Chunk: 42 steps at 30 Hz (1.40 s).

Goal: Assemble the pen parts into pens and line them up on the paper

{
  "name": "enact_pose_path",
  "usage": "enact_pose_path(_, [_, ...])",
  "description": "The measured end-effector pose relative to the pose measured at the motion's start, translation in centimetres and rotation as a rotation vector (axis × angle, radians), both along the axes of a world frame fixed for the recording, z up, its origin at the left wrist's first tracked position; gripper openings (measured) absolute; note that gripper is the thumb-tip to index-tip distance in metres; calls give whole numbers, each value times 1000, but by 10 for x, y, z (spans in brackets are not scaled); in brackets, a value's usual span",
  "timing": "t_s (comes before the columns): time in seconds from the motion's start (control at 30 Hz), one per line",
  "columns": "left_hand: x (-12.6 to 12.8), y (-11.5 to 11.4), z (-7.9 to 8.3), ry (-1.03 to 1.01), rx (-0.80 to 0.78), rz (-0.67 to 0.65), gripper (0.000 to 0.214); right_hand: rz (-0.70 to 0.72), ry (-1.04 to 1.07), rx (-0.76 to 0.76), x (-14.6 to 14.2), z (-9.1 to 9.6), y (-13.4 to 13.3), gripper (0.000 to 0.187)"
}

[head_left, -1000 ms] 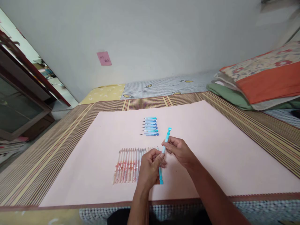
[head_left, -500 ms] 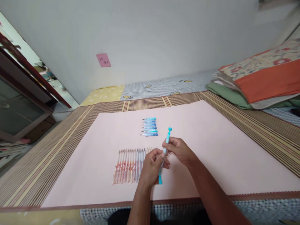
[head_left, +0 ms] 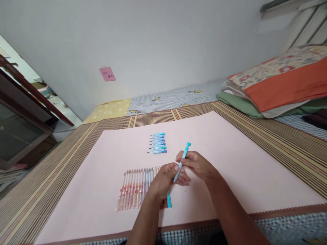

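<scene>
A slim pen [head_left: 183, 159] with a turquoise upper part and a paler, grey-blue lower part is tilted between my hands, its turquoise end up. My right hand [head_left: 198, 165] is closed on its middle, thumb and fingers pinching the barrel. Around its lower end is my left hand [head_left: 163, 178], thumb against the barrel and the other fingers loosely stretched behind it. Beneath my left wrist another turquoise-ended pen [head_left: 169, 200] shows, mostly hidden. Left of that lies a row of pens [head_left: 134, 187] with clear and reddish barrels, partly covered by my left arm.
Several blue pens with dark tips [head_left: 157, 143] lie stacked in a column farther back. Everything rests on a pale pink sheet [head_left: 102, 163] over a striped mat [head_left: 68, 156]. Folded bedding [head_left: 278, 85] is at the right, and a pink note [head_left: 107, 74] is on the wall.
The camera view has shifted slightly. The pen has tilted a little more to the right at its top, and my left fingers have stretched out farther behind it.
</scene>
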<state>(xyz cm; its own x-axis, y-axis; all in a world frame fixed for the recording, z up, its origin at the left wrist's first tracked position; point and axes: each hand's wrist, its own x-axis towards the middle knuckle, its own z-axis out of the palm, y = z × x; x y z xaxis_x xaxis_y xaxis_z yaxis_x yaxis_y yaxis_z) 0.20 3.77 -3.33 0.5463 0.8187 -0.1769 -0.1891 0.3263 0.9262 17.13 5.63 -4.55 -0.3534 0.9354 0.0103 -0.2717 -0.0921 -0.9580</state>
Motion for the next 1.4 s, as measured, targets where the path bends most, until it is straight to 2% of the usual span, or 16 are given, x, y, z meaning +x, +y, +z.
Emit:
enact_pose_path(0.07, [1, -5, -8, -76, -42, 7, 41, 84, 27, -28, 0, -1, -2, 38])
enact_pose_path(0.1, [2, -6, -12, -87, -30, 45, 39, 82, 20, -31, -1, -1, -2, 39])
enact_pose_path(0.27, [3, -3, -26, 80, 177, 389, 34, -173, -88, -11, -12, -4, 4, 33])
enact_pose_path(0.37, [0, 0, -29, 156, 247, 455, 31, -257, -122, -49, -18, -12, 10, 36])
enact_pose_path(0.47, [-1, -1, -29, 157, 243, 415, 31, -287, -152, -47, -22, -18, 11, 38])
enact_pose_path(0.57, [-4, -2, -28, 162, 239, 363, 34, -299, -195, -16, -21, -17, 9, 36])
enact_pose_path(0.67, [-8, -2, -25, 117, 151, 201, 39, -248, -209, 20, -14, -11, 6, 35])
enact_pose_path(0.77, [-11, -3, -25, 6, 63, 67, 42, -140, -162, 34, -5, -10, 4, 33])
enact_pose_path(0.83, [-10, -3, -27, -49, 47, 59, 42, -96, -121, 21, -1, -12, 4, 32])
enact_pose_path(0.9, [-8, -2, -30, -55, 37, 67, 40, -110, -89, -7, -1, -17, 6, 33])
enact_pose_path(1.1, [-9, -1, -34, 25, 31, 68, 36, -274, 26, -66, -7, -23, 11, 35])
enact_pose_path(1.4, [-10, -1, -26, 69, 75, 55, 31, -431, 345, -233, -7, -16, 14, 34])
